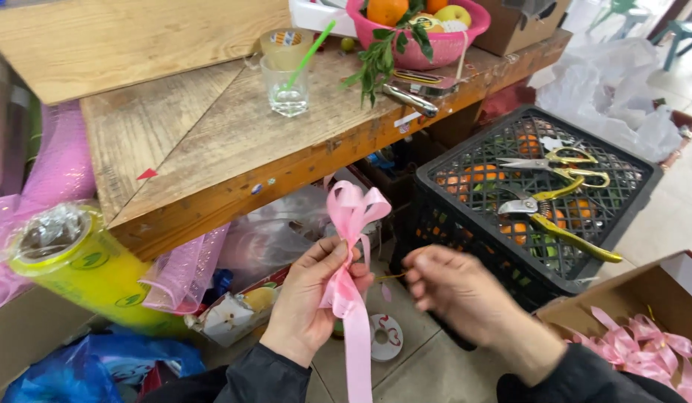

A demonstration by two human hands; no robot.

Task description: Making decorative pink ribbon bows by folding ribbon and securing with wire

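STEP: bow tying, loops formed | LEFT: your left hand [310, 297] fingers pinch the pink ribbon bow [351, 216] at its waist, below the tabletop [211, 142] edge | RIGHT: your right hand [450, 287] fingers nip a thin gold tie [388, 277] | NEXT: likely wrap tie around pinched waist; maintain left-hand pressure.

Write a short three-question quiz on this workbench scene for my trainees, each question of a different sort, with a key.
1. True or false: the left hand pinches a looped pink ribbon bow.
2. What lies on top of the black crate?
A. A hammer
B. Scissors and pruning shears
C. A glass
3. Fill in: the glass on the wooden table holds a green ____.

Key:
1. True; the right hand is beside it, fingers pinched by the bow's middle.
2. B: scissors and pruning shears, both yellow-handled.
3. Straw.
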